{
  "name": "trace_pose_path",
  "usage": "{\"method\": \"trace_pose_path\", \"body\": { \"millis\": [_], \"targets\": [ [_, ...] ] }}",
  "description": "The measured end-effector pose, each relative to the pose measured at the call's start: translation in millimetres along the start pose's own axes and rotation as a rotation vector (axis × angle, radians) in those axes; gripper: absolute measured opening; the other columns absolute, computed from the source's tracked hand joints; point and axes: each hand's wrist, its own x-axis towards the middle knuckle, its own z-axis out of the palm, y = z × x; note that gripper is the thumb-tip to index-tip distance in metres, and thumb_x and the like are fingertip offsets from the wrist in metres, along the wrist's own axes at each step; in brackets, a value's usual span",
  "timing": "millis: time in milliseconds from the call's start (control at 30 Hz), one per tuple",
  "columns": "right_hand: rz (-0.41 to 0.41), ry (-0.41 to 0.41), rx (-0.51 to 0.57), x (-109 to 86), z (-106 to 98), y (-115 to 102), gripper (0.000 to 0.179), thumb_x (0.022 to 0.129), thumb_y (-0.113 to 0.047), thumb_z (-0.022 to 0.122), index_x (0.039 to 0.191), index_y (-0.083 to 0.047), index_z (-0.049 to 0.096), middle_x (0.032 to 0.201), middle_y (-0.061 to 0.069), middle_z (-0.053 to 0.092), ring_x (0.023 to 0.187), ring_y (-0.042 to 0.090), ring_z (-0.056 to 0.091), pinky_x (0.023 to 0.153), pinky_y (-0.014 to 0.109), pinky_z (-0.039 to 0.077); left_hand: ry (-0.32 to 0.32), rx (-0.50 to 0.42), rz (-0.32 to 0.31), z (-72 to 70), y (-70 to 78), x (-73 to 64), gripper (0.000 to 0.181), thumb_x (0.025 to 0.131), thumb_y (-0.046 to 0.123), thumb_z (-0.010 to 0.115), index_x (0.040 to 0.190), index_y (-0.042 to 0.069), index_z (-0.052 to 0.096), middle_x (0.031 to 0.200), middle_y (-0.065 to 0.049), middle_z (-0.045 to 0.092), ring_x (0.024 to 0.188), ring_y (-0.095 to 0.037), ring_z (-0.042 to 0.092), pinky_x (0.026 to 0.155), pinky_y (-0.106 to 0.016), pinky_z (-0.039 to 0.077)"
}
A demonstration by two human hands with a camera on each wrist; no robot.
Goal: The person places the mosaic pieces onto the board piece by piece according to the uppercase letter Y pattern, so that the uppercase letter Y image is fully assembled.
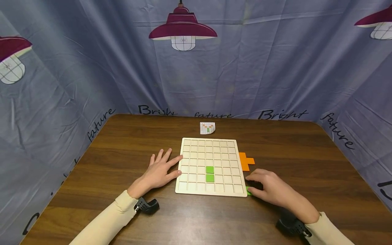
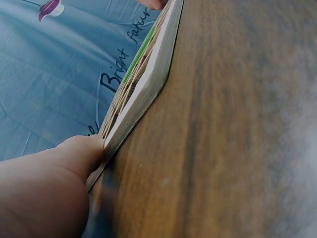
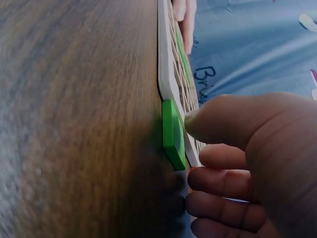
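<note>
A pale wooden grid board lies flat on the table, with two green squares in its cells, one above the other. My left hand is spread on the table, its thumb and index finger touching the board's left edge. At the lower right corner, my right hand is over a green piece that lies against the board's side. Its thumb is at that piece, apart from the loosely bent fingers. An orange piece with stepped edges lies beside the board's right edge, just beyond this hand.
Behind the board lies a small paper card printed with a grid of orange and green cells, one corner curled. The brown wooden table reaches back to a blue-grey curtain with printed lamps and lettering.
</note>
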Motion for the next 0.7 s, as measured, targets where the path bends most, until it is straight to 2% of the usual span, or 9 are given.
{"method": "trace_pose_path", "body": {
  "millis": [233, 533, 700],
  "targets": [
    [-0.033, -0.008, 0.013, -0.6, 1.5, -1.5, 0.029, 0.078, -0.012, 0.084, 0.106, -0.005, 0.078, 0.101, -0.001, 0.072, 0.087, 0.013, 0.068, 0.075, 0.033, 0.06, 0.0, -0.011, -0.004, 0.5, 0.2, -0.5, 0.059, 0.102, 0.047, 0.057, 0.156, 0.028, 0.044, 0.168, -0.026, 0.021, 0.154, -0.056, 0.01, 0.116, -0.08, 0.007],
    [-0.009, -0.042, 0.019, 0.2, -1.0, -4.3, 0.031, 0.078, -0.015, 0.084, 0.108, -0.008, 0.078, 0.103, -0.003, 0.071, 0.089, 0.011, 0.066, 0.076, 0.032, 0.059, 0.003, -0.007, -0.001, 0.3, -0.3, -0.4, 0.059, 0.102, 0.047, 0.057, 0.156, 0.028, 0.044, 0.168, -0.025, 0.022, 0.154, -0.056, 0.01, 0.116, -0.08, 0.008],
    [-0.027, -0.031, 0.003, 0.8, 0.7, -4.6, 0.03, 0.077, -0.012, 0.084, 0.106, -0.008, 0.078, 0.101, -0.003, 0.07, 0.086, 0.009, 0.063, 0.074, 0.03, 0.058, 0.005, -0.005, -0.002, 0.2, -1.0, -0.1, 0.059, 0.102, 0.047, 0.057, 0.156, 0.028, 0.044, 0.168, -0.025, 0.021, 0.154, -0.056, 0.01, 0.116, -0.08, 0.008]
  ]
}}
